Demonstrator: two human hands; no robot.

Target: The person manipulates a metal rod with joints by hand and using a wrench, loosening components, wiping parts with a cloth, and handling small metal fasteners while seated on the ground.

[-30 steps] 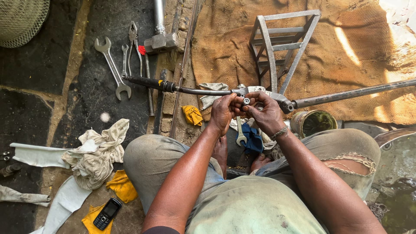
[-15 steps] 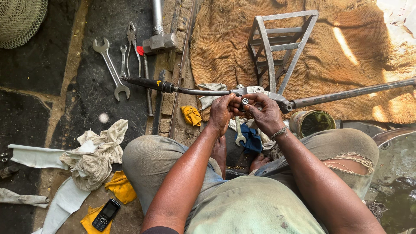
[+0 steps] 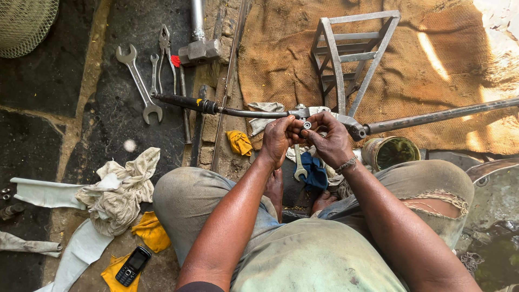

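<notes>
A seated person's left hand (image 3: 278,139) and right hand (image 3: 328,138) both close their fingers around the grey metal housing at the middle of a long, greasy steering rack (image 3: 303,113) that lies across their knees. Left of the rack's black end lie steel spanners (image 3: 138,82); beyond it stands a grey metal frame (image 3: 351,54).

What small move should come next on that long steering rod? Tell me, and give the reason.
Probably press the small round ring squarely into the metal housing of the long rod. Both the left hand and the right hand pinch around that ring at the housing, with no tool in either; the spanner lies below them, untouched. Whether the ring is already seated cannot be told.
</notes>
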